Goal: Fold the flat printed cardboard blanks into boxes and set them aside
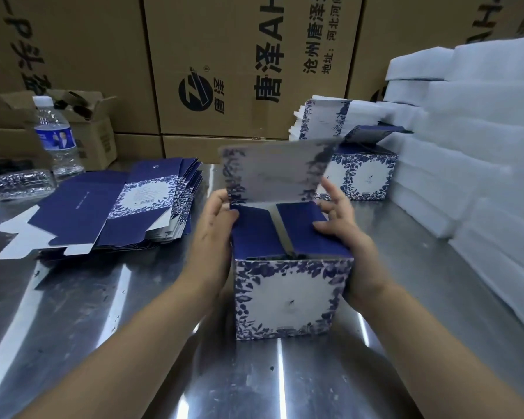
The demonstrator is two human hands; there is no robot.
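A blue-and-white floral box [288, 297] stands upright on the steel table [103, 313] in front of me. Its two dark blue side flaps are folded in over the top and its lid flap [273, 173] stands up at the back, blurred. My left hand [215, 234] holds the box's left side, thumb on the left flap. My right hand [345, 234] holds the right side, with its thumb pressing the right flap down. A stack of flat printed blanks [127, 207] lies to the left. Two folded boxes [360, 173] stand at the back right.
A water bottle [56, 137] stands at the back left beside crumpled plastic [18, 182]. White foam blocks [478, 146] are stacked along the right. Large brown cartons [224, 55] form a wall behind the table. More printed pieces [321, 119] stand upright behind the folded boxes.
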